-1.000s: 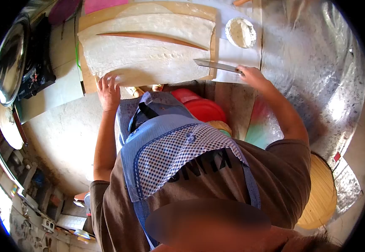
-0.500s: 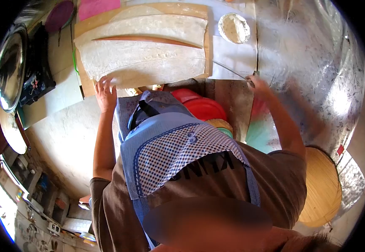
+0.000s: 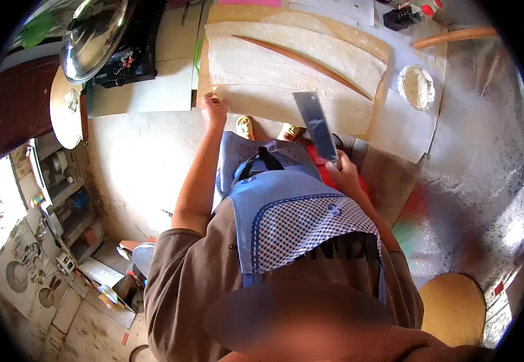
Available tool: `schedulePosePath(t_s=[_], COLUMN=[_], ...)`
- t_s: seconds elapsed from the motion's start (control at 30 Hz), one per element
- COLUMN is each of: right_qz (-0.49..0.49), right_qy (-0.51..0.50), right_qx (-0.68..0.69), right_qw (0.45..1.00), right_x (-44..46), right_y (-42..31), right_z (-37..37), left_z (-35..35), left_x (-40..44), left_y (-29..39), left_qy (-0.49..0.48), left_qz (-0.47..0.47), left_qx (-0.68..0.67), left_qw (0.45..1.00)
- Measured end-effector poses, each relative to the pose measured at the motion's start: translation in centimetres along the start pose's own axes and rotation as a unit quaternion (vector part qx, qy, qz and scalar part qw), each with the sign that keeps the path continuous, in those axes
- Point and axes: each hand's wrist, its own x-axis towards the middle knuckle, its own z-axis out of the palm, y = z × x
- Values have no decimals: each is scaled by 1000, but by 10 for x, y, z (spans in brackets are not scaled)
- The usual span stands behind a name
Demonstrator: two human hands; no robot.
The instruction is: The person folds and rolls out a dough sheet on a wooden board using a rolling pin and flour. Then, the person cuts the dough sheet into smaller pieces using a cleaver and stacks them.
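Note:
A floury, pale dough sheet [image 3: 274,69] lies spread over a wooden board [image 3: 370,123]. Across it runs a long brown sliver, tapered at both ends, that looks like bare wood between two parts of the dough. My left hand [image 3: 214,111] is closed at the board's front left corner, with a bit of the dough's edge at its fingertips. In my right hand [image 3: 344,175] is a cleaver [image 3: 315,123], gripped by the handle. Its broad blade points away from me, the tip over the front part of the sheet.
A bowl of flour [image 3: 416,87] stands right of the board. Farther back are a dark bottle with a red cap [image 3: 402,18] and a wooden stick [image 3: 455,37]. A black stove [image 3: 132,63] and a shiny lid [image 3: 96,39] are at the left.
My right hand has brought the cleaver leftward and closer to my body, its broad side now showing. My left hand's fingers, spread before, have closed. The view has turned.

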Motion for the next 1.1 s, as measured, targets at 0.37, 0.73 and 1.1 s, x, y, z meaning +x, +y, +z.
schedulePosePath(t_s=[0.37, 0.73, 1.1], right_qz=[-17, -32, -75], right_qy=[8, 109, 197], right_qx=[31, 61, -41], right_qw=[999, 992, 977], right_x=[-6, -5, 9], right_y=[-44, -76, -85], right_z=[132, 221, 258], left_z=[-23, -30, -48], left_x=[4, 44, 42], left_y=[11, 5, 29], left_qy=[-34, -264, -339], left_qz=[184, 72, 44], left_qx=[83, 27, -10], left_qw=[979, 961, 940])
